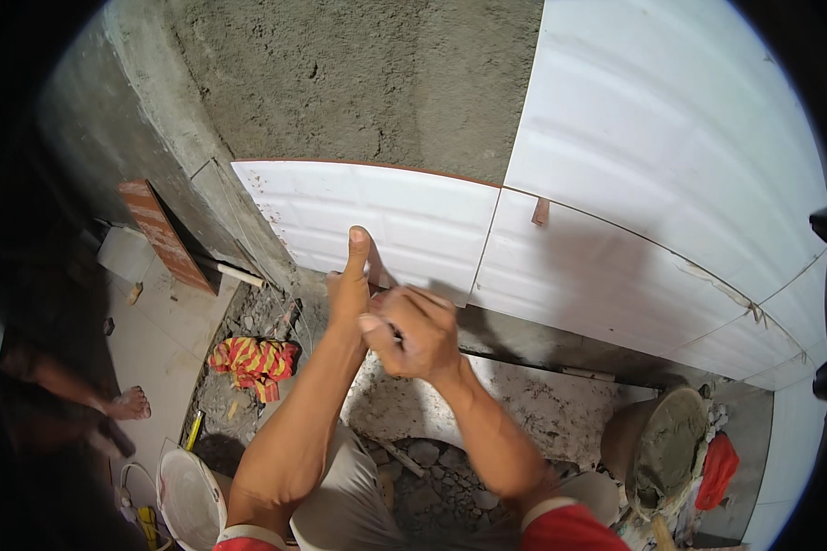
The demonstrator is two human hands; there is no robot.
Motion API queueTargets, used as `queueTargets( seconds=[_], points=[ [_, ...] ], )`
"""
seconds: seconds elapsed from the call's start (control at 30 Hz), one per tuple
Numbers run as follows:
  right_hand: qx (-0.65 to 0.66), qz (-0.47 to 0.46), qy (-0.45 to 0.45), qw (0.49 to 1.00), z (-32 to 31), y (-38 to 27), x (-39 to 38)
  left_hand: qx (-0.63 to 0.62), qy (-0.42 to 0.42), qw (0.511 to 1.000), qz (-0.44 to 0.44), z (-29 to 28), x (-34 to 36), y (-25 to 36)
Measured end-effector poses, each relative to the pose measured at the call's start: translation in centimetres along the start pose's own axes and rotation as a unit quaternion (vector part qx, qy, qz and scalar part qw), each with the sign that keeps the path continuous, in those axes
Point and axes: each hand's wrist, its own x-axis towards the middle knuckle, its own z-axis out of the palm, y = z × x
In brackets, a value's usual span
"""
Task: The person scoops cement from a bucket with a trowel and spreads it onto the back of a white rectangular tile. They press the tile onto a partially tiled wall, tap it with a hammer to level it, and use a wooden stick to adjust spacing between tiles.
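My left hand (351, 275) presses flat against the lower part of a white glazed wall tile (377, 216), fingers stretched upward on its face. My right hand (413, 332) is closed just below it, near the tile's bottom edge; something thin may be pinched in it, but I cannot make it out. The tile sits on a rough grey mortar wall (368, 83), butted against a neighbouring white tile (597, 275) on its right.
More white tiles (671, 119) cover the wall to the right, with a small spacer (540, 211) in a joint. A mortar-filled bucket (662, 441) and red rag (717, 470) lie lower right; rubble, a red-yellow cloth (253, 360), a white bucket (191, 500). Another person's foot (129, 402) at left.
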Motion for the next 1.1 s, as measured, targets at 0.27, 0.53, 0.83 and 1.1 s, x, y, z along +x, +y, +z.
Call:
queueTargets(
  seconds=[0.27, 0.53, 0.83, 1.1],
  points=[
    [-0.04, -0.306, -0.159, 0.938, -0.4, 3.6, 7.8, -0.056, 0.081, 0.995, 0.032, 2.4, -1.3, 0.9],
    [0.02, -0.326, -0.155, 0.932, 0.7, 4.7, 4.6, -0.082, 0.01, 0.996, 0.042, 2.0, -1.0, -0.1],
    [0.044, -0.348, -0.13, 0.927, 0.6, 3.2, 5.4, -0.103, -0.031, 0.994, 0.035, 0.6, 0.6, 0.1],
    [0.009, -0.299, -0.04, 0.953, 1.1, 5.3, 5.3, -0.054, -0.036, 0.997, 0.032, 0.2, 0.7, 0.1]
  ],
)
